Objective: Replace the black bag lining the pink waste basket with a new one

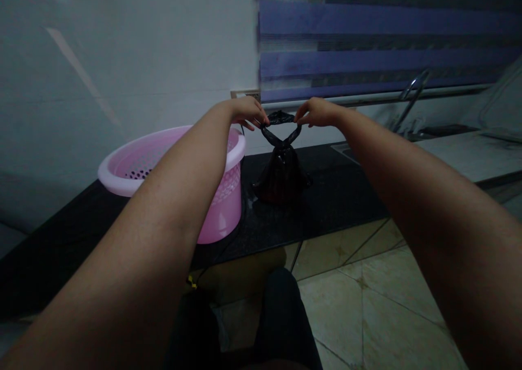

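Observation:
A black plastic bag (281, 177) stands on the dark countertop, its neck drawn together and its handles raised into a loop. My left hand (249, 112) pinches the loop at its left side, fingers closed on the black plastic. On the opposite side, my right hand (316, 112) grips the loop between thumb and fingers. The handles cross just above the neck of the bag. What is inside the bag is hidden. Close by on the left is a pink plastic basket (222, 218) with holes in its wall, partly covered by my left forearm.
The black countertop (326, 201) runs along a tiled wall. A metal faucet (414, 90) rises at the right, under a purple striped blind (367, 22). A wall socket (247, 95) sits behind my left hand. A dark cord with a yellow piece (192, 282) hangs at the counter's front.

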The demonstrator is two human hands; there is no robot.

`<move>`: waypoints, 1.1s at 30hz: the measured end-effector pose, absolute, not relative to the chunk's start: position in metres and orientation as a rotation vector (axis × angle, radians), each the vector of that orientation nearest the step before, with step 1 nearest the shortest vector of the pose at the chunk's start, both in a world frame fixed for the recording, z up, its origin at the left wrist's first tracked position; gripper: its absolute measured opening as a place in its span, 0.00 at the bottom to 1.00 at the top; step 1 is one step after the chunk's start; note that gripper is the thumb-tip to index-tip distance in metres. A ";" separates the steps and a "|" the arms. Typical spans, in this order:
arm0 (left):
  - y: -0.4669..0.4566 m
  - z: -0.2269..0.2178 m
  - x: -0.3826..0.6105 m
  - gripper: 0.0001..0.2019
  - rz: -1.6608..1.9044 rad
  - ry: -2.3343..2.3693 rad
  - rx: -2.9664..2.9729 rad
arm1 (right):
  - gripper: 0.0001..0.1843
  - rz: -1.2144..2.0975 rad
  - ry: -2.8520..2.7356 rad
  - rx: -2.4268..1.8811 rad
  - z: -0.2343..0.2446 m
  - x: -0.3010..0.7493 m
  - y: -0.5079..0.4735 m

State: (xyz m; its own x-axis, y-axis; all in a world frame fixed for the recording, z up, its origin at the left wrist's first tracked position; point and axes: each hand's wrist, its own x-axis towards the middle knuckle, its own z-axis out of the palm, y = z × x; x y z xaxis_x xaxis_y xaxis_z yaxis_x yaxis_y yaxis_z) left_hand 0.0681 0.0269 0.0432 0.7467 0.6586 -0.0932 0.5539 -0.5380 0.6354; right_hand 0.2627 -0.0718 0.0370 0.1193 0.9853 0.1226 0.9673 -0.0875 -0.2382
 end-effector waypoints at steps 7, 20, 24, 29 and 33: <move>0.021 0.047 0.069 0.21 0.342 0.925 2.250 | 0.15 0.015 -1.924 -2.101 0.041 0.266 -0.073; 0.015 0.063 0.061 0.20 0.457 0.963 2.209 | 0.15 -0.001 -1.950 -2.022 0.054 0.258 -0.080; 0.012 0.065 0.055 0.19 0.463 0.973 2.178 | 0.13 0.030 -1.944 -1.993 0.058 0.254 -0.083; 0.009 0.071 0.041 0.20 0.503 1.005 2.159 | 0.13 -0.024 -1.933 -2.023 0.063 0.245 -0.082; 0.008 0.074 0.026 0.22 0.519 1.008 2.157 | 0.12 -0.070 -1.965 -2.006 0.065 0.236 -0.076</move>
